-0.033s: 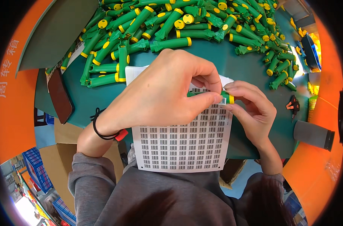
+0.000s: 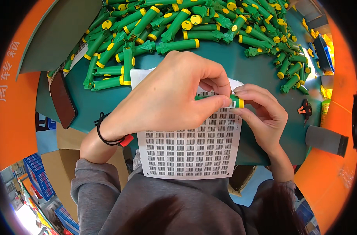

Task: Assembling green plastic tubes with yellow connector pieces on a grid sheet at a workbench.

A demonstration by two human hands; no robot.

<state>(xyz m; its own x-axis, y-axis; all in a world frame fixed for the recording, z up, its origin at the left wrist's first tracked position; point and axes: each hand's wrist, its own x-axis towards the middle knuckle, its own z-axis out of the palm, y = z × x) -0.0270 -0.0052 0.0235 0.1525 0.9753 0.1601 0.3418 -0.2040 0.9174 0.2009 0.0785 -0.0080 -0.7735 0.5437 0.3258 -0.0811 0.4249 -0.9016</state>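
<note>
Above a white sheet of barcode stickers (image 2: pixel 192 152), both my hands meet at a green tube with a yellow end ring (image 2: pixel 241 103). My left hand (image 2: pixel 178 94) is closed in a pinch, thumb and forefinger on a small white barcode sticker (image 2: pixel 232 105) that lies against the tube's side. The left hand covers much of the tube. My right hand (image 2: pixel 262 111) grips the yellow-ringed end between thumb and fingers. Whether the sticker is fully stuck down I cannot tell.
A heap of similar green tubes (image 2: pixel 170 47) covers the far side of the green table (image 2: pixel 104 103). A dark phone-like slab (image 2: pixel 63 100) lies at the left edge. To the right are a grey cylinder (image 2: pixel 325 140) and a small black-and-orange tool (image 2: pixel 305 109). A cardboard box (image 2: pixel 65 168) stands below left.
</note>
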